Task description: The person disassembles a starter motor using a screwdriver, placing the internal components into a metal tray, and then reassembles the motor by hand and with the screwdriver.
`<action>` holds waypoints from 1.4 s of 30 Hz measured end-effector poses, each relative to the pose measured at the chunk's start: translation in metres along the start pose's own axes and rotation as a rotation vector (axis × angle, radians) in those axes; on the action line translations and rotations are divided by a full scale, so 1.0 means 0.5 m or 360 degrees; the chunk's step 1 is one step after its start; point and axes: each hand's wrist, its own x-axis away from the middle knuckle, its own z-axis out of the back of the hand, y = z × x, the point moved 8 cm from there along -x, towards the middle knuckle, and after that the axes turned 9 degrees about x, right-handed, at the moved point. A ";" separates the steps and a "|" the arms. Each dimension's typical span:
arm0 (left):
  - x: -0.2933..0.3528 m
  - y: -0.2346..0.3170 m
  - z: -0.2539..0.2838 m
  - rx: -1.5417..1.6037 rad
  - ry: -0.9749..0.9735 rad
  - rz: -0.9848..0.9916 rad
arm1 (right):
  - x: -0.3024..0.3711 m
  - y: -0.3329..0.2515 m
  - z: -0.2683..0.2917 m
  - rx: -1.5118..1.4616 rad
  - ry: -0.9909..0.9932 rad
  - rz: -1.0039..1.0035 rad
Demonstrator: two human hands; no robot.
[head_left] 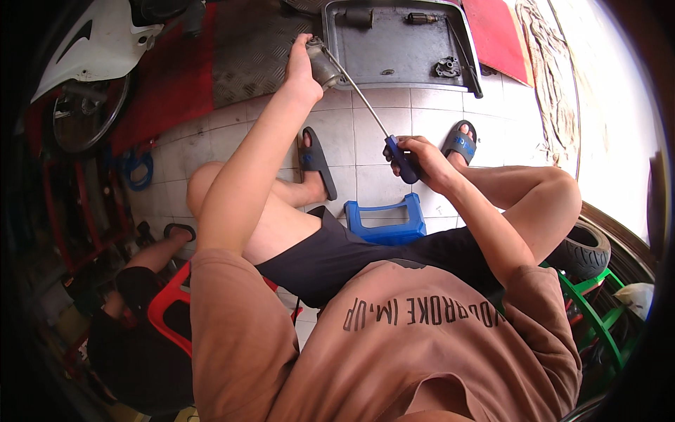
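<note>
My left hand (301, 69), arm stretched out, is closed around a grey metal cylindrical part (325, 72) beside the left edge of the tray. My right hand (430, 163) grips the blue handle of a long screwdriver (365, 103). Its shaft slants up and left, and the tip reaches the far end of the metal part; whether it sits on a screw is too small to tell. The grey tray (394, 58) holds a dark cylinder (359, 18), a small armature-like piece (422, 18) and a dark metal fitting (447, 67).
A blue plastic stool (387, 226) stands between my legs on white tiles. At the upper left is a white motorbike (91, 46) with its wheel. Another person (140, 337) sits at the lower left, next to a red chair (169, 309). A tyre (589, 250) lies at the right.
</note>
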 end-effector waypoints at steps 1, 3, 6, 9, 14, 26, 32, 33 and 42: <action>0.001 0.001 -0.001 0.0002 -0.0007 -0.0003 | 0.000 0.000 0.007 0.0051 0.0130 0.0018; 0.003 -0.001 -0.004 -0.0012 -0.0002 -0.0002 | 0.004 0.004 0.023 0.0099 0.0265 0.0028; 0.008 0.003 -0.005 -0.0028 0.0014 -0.0028 | -0.007 -0.005 0.034 0.0492 0.0313 0.0163; 0.005 0.003 -0.010 0.0001 -0.0031 -0.0031 | -0.012 -0.014 0.045 0.0695 0.0378 0.0267; 0.003 0.004 -0.002 -0.0019 -0.0003 -0.0046 | -0.022 -0.008 0.052 0.0792 0.0394 0.0030; -0.001 0.011 0.008 0.0033 0.0015 -0.0024 | 0.017 -0.068 0.039 0.1037 0.0572 0.0397; -0.007 0.006 0.002 0.0024 -0.0033 -0.0018 | -0.005 -0.027 0.048 0.0816 0.0324 0.0271; -0.008 0.002 0.003 0.0024 -0.0035 -0.0019 | -0.007 -0.032 0.054 0.1035 0.0345 0.0460; -0.008 -0.015 -0.013 -0.0007 -0.0027 0.0013 | 0.015 -0.018 0.054 0.0404 0.0421 0.0175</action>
